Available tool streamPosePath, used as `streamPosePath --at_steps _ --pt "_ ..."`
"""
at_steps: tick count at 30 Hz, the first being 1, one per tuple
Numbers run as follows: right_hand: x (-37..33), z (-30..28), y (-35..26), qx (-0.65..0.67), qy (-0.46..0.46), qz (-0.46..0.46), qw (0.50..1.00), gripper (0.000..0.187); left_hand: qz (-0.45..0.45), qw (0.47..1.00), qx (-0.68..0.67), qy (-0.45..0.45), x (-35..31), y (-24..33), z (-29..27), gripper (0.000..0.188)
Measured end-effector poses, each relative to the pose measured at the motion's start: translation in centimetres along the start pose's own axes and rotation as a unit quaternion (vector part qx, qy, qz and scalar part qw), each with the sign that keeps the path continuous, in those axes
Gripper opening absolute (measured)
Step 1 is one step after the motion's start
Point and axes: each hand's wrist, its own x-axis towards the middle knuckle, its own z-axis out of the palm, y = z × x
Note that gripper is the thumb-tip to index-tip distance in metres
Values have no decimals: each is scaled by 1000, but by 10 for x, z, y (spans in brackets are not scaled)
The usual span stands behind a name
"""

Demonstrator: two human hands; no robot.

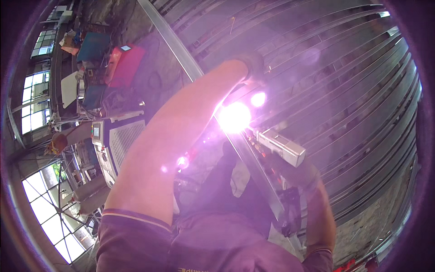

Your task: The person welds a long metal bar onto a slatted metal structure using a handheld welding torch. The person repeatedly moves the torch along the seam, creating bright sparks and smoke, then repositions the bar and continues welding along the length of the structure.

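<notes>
My left hand [252, 64], in a dark glove, reaches far up and closes on a thin metal bar [290, 68] of a large grille. Just below it a blinding white-violet weld flash [234, 117] burns where the grille meets a long diagonal steel rail [174, 43]. My right hand [297, 173], also gloved, grips a silver box-shaped welding torch [282, 146] whose tip points up-left into the flash. Glare hides the joint itself.
The grille [353, 104] of many thin parallel bars fills the right side. At left stand a white machine with a perforated panel [121, 141], red [128, 63] and blue [93, 45] machines, gas cylinders [90, 190] and windows [47, 213].
</notes>
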Motion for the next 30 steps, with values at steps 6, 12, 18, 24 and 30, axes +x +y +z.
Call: streamPosePath --at_steps 6,12,18,24,30 --pt "-10 1 2 -1 2 -48 999 28 18 974 -52 220 -19 -60 -35 45" --pt "-11 6 -8 55 22 88 994 34 -147 836 -49 526 2 -175 -1 73" --pt "-7 -8 53 -80 -4 -51 995 39 -250 833 -79 488 29 -154 28 90" --pt "-13 -4 3 -165 -2 -94 982 38 -249 837 -59 484 36 -166 32 83" --pt "-41 -21 -16 -111 34 -28 993 44 -219 805 -27 550 38 -169 36 77"
